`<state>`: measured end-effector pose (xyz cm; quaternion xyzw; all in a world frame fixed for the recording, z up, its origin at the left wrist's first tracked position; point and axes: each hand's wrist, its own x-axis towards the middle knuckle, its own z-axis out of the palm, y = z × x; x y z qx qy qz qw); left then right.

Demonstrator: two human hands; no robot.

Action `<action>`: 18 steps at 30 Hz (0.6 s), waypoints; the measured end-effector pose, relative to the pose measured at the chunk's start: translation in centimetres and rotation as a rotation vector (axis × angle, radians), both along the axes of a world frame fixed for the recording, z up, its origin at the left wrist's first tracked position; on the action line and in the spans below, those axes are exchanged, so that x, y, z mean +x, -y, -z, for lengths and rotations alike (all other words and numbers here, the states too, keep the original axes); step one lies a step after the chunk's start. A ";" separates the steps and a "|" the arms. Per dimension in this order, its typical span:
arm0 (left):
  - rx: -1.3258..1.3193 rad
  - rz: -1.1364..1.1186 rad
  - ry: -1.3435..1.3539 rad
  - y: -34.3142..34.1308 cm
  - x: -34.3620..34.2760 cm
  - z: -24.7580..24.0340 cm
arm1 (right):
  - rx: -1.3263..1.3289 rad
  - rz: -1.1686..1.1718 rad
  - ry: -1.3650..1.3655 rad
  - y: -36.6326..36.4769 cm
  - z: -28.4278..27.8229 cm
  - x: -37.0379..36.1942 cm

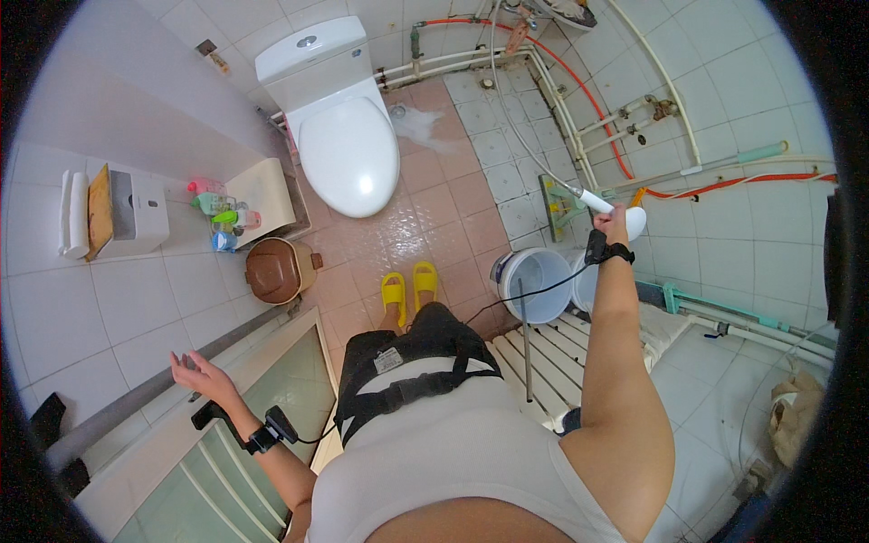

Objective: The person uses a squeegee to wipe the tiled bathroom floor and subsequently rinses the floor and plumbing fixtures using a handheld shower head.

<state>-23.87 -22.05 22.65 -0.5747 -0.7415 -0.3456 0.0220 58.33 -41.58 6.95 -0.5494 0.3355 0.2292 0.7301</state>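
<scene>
My right hand is wrapped round the handle of a white shower head, out to the right above the buckets. From its handle end a pale flexible hose runs up to the fittings on the far wall. Part of the head lies behind my fingers. My left hand is raised at the left, fingers spread and holding nothing, beside a glazed door with white bars. Black bands with small boxes circle both wrists.
Ahead stands a white toilet, with whitish wet foam on the tiles beside it. A brown bin sits left, below a ledge with several bottles. White buckets and a slatted rack stand right. Pipes line the wall.
</scene>
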 end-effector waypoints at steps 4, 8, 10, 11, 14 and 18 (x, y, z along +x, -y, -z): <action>-0.007 0.010 0.027 -0.1 0.4 -0.2 | 0.039 0.007 -0.085 0.0 0.8 0.0; -0.009 0.008 0.012 0.0 0.6 -0.5 | 0.059 0.037 -0.131 -0.9 0.9 -1.1; -0.009 0.004 0.012 0.2 0.6 -0.6 | 0.049 0.061 -0.152 -1.6 0.4 -2.3; -0.008 0.003 0.021 0.3 0.4 -0.5 | 0.060 0.052 -0.135 -1.9 0.2 -3.1; -0.005 0.005 0.029 0.3 0.1 -0.4 | 0.054 0.030 -0.139 -2.0 0.4 -3.5; -0.001 0.013 0.040 0.1 0.0 -0.2 | 0.144 0.000 -0.188 -0.3 3.2 -1.9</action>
